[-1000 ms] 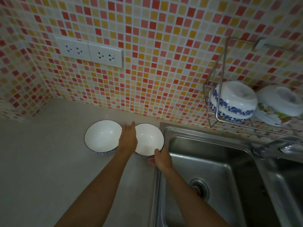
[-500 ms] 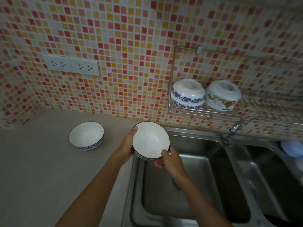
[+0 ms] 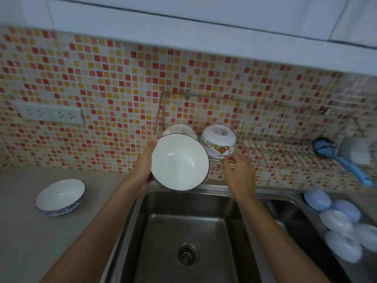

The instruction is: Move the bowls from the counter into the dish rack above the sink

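My left hand (image 3: 145, 162) grips the left rim of a white bowl with a dark rim (image 3: 180, 162), held tilted toward me above the sink's back edge, in front of the wire dish rack (image 3: 285, 154). My right hand (image 3: 237, 173) is off the bowl, fingers loosely curled, just below the rack's front rail. Two bowls sit upside down in the rack: one (image 3: 180, 129) mostly hidden behind the held bowl, and a cartoon-printed bowl (image 3: 218, 140) to its right. A blue-patterned bowl (image 3: 60, 197) stands upright on the grey counter (image 3: 24, 237) at left.
The steel sink (image 3: 183, 237) lies below my arms. A blue-handled brush (image 3: 344, 160) hangs at the rack's right end. Several pale round lids or containers (image 3: 338, 219) fill the right basin. Wall sockets (image 3: 49, 115) sit at left; a cabinet overhangs above.
The bowl has risen from the sink's edge up to the rack. My right hand has let go of it and now hovers to its right. The view has tilted upward.
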The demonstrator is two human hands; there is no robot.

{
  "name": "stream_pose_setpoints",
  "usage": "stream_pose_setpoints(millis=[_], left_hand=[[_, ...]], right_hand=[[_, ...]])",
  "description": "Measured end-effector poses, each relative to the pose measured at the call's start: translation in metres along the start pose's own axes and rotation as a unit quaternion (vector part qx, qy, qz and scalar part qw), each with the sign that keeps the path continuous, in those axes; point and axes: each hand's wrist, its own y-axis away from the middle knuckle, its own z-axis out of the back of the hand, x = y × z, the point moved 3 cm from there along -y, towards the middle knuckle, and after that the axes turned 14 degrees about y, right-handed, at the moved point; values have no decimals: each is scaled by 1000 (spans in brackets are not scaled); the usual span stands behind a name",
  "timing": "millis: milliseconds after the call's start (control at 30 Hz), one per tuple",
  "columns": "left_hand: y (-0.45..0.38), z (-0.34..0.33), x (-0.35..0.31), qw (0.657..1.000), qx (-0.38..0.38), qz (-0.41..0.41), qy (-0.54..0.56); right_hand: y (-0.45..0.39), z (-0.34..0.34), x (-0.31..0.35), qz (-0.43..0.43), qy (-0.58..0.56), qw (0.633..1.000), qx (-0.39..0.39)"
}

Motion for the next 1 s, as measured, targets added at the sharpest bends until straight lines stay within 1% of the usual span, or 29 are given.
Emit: stream_pose_setpoints(millis=[100,200,233,367,433,500,600,667,733,800,867,1000], left_hand=[[-15,-33,-15,999,-8,-26,-40],[-34,-61,-27,997,-10,-50,-64],[-43,-72,-30,995,-11,-58,-76],[-76,-108,-38,983,-37,-118,-133],[-87,-126,-40,976,-35,-155,-148],[-97,-143,-42,968,-27,-198,-154],[-117,-159,-39,944,-13,-261,-203],[-123,-170,-35,904,-3,-325,-276],[-122,-179,-30,842,13,-400,-361],[-125,-182,-22,774,40,-450,-443],[-131,-182,-11,719,64,-460,-517],[-136,-182,8,625,82,-457,-627]], right_hand=[[-21,-9,-25,52,94,994,19],[-30,-22,-45,61,170,981,77],[-31,-26,-51,63,183,977,85],[-32,-34,-59,80,196,975,61],[-33,-38,-62,81,205,973,69],[-34,-38,-62,77,207,974,56],[-34,-39,-61,71,198,977,44],[-33,-40,-62,74,202,976,37],[-32,-41,-63,77,212,974,30],[-32,-42,-63,79,214,973,26],[-32,-42,-62,78,213,974,22],[-31,-41,-61,77,218,973,13]])
